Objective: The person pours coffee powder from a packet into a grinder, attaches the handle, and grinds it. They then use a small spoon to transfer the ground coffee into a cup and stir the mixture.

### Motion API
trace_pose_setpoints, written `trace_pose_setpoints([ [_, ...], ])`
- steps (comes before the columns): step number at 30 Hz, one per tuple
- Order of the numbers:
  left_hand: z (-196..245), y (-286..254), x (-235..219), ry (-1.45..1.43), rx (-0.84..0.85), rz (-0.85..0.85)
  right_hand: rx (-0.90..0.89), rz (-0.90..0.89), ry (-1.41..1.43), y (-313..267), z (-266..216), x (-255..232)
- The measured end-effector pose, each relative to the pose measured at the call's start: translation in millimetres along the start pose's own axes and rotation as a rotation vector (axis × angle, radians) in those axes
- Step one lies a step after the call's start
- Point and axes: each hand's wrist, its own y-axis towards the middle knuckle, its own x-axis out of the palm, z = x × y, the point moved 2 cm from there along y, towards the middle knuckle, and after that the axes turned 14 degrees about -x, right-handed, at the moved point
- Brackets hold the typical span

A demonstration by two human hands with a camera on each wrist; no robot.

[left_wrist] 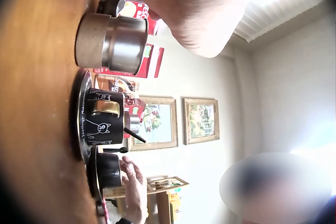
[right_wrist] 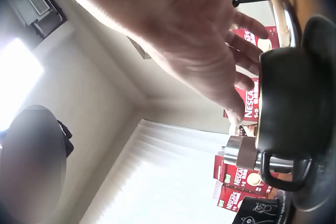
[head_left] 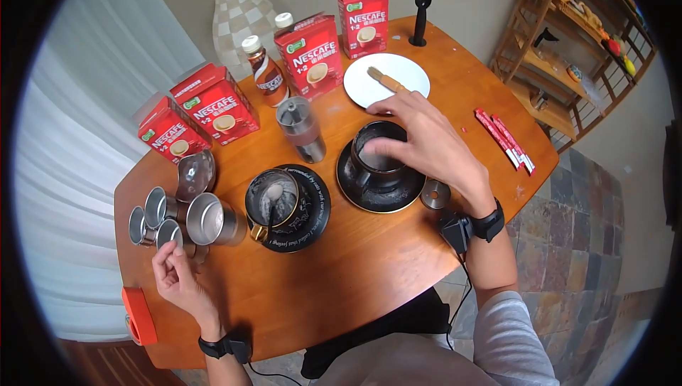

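Note:
My right hand (head_left: pixel 440 141) reaches over a black cup (head_left: pixel 369 181) on a dark saucer, fingers spread and thumb above its mouth; in the right wrist view the hand (right_wrist: pixel 194 50) is beside the rim of the cup (right_wrist: pixel 294 103). A wooden-handled brush (head_left: pixel 387 80) lies across a white plate (head_left: pixel 362 87), near the fingertips. My left hand (head_left: pixel 181 283) hangs loosely curled at the edge of a small metal cup (head_left: pixel 169 231); contact is unclear. Its fingertips are outside the left wrist view. Another black cup (head_left: pixel 264 193) holds a dark-handled utensil on its saucer.
Behind the cups stand red Nescafe boxes (head_left: pixel 309 55), bottles (head_left: pixel 268 73) and a metal grinder (head_left: pixel 300 126). At left are more metal cups (head_left: pixel 213 221) and a clear bowl (head_left: pixel 195 176). Red sachets (head_left: pixel 497 137) lie right, a metal disc (head_left: pixel 435 194) by the saucer.

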Motion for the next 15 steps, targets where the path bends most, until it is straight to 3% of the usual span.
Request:
trace_pose_setpoints([
  [1, 0, 0, 0, 0.011, 0.005, 0.005, -0.049, -0.039, -0.026, 0, -1, -1],
  [2, 1, -1, 0, 0.019, 0.009, 0.012, -0.015, -0.189, 0.076, 0, 2, -5],
  [6, 0, -3, -4, 0.024, 0.008, 0.015, -0.059, -0.295, 0.148, -9, 11, -2],
  [15, 2, -10, -6, 0.023, 0.011, 0.023, -0.045, -0.308, -0.015, -4, -10, -5],
])
